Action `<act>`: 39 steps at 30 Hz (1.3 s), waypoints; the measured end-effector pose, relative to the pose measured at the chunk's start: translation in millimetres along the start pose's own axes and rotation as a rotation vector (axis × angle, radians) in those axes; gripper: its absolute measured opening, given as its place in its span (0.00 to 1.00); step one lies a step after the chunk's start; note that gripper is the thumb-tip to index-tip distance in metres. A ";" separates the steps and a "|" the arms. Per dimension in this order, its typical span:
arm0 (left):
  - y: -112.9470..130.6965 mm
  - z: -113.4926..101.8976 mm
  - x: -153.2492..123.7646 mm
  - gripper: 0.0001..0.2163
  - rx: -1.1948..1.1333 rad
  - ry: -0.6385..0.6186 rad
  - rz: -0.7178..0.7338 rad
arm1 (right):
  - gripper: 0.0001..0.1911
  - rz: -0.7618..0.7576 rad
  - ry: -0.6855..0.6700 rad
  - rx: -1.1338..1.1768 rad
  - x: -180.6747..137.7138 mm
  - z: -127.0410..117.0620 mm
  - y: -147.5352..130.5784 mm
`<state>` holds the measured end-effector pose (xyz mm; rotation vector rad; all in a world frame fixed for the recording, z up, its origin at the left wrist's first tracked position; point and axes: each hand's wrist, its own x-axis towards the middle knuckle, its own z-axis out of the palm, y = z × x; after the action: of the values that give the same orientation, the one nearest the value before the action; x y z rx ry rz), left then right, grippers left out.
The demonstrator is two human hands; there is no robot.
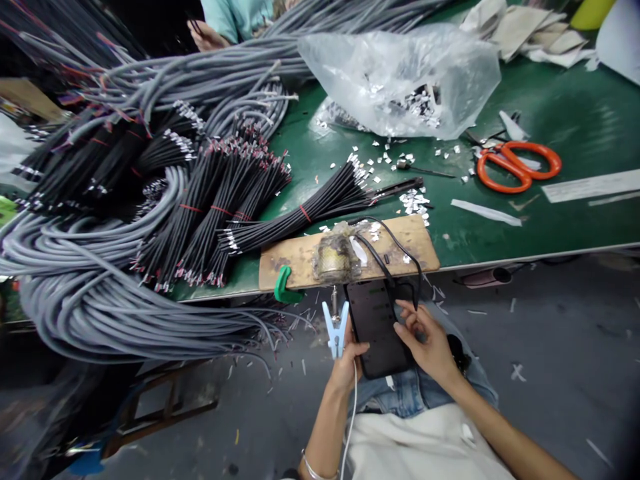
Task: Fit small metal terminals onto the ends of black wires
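A black smartphone (377, 330) lies in my left hand (350, 360), below the table's front edge. The thumb rests on its face and the fingers are behind its left side. My right hand (425, 337) hovers at the phone's right edge, fingers loosely bent and apart, holding nothing visible. A black cable (417, 270) loops down from the table to just above the right fingers; whether it touches them I cannot tell. A light blue clothespin-like clip (336, 328) hangs beside the phone. A white cord (354, 413) runs along my left forearm.
On the green table (575, 220) lie bundled black wires (310, 207), grey cables (85, 247), orange-handled scissors (520, 167) and a plastic bag (410, 80) with small white pieces. A wooden board (410, 240) with a green clamp (286, 287) sits at the edge. Another person's hand (207, 37) shows behind.
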<state>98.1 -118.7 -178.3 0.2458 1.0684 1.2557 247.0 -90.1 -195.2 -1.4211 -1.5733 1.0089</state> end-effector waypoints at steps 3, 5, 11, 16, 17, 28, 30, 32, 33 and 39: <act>0.2 0.5 -1.4 0.32 -0.032 -0.021 0.019 | 0.19 -0.009 0.008 -0.034 -1.9 -1.5 -0.5; 0.2 0.2 -2.2 0.32 -0.032 -0.020 0.014 | 0.20 -0.083 0.013 -0.116 -4.6 -1.8 -3.0; -1.4 -3.3 -4.4 0.33 0.002 -0.016 0.000 | 0.24 -0.343 -0.165 -0.503 5.8 10.0 -19.8; -7.2 -9.1 -6.1 0.36 0.046 0.015 0.003 | 0.25 -0.360 -0.178 -0.633 27.2 18.0 -43.2; -8.7 -10.6 -6.0 0.36 0.042 0.017 0.002 | 0.24 -0.362 -0.174 -0.631 29.3 17.5 -46.1; -7.3 -13.0 -4.9 0.37 -0.093 -0.069 -0.024 | 0.22 -0.127 -0.106 -0.265 25.7 5.9 -19.5; -6.4 -13.6 -4.6 0.37 -0.145 -0.061 -0.055 | 0.24 -0.059 -0.145 -0.193 20.3 4.0 -16.4; -5.2 -14.5 -3.8 0.34 -0.202 -0.062 -0.098 | 0.29 0.011 -0.230 -0.119 12.0 0.2 -14.8; -4.5 -15.1 -3.3 0.32 -0.223 -0.065 -0.117 | 0.32 0.043 -0.287 -0.089 7.1 -2.1 -14.1; -0.7 -16.6 -0.4 0.31 -0.241 -0.080 -0.136 | 0.47 0.106 -0.508 -0.011 -13.5 -10.7 -3.1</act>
<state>86.0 -125.6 -187.3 0.0383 0.8419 1.2283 256.8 -103.1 -188.6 -1.3309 -1.8709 1.5140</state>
